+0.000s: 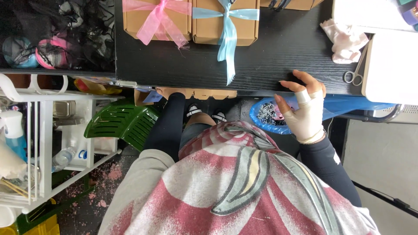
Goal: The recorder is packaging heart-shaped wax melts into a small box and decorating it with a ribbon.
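Here, your right hand (305,111) rests open on the black table (278,48) edge, grasping nothing. Your left arm reaches under the table toward a cardboard box (196,93); I cannot tell that hand's grip.

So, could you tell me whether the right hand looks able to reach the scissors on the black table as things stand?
Probably yes: the right hand rests on the table edge, and the scissors lie close beside it with only bare tabletop between them.

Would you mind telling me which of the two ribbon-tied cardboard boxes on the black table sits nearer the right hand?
The box with the light blue ribbon. It sits to the right of the pink-ribboned box, closer to the right hand resting on the black table edge.
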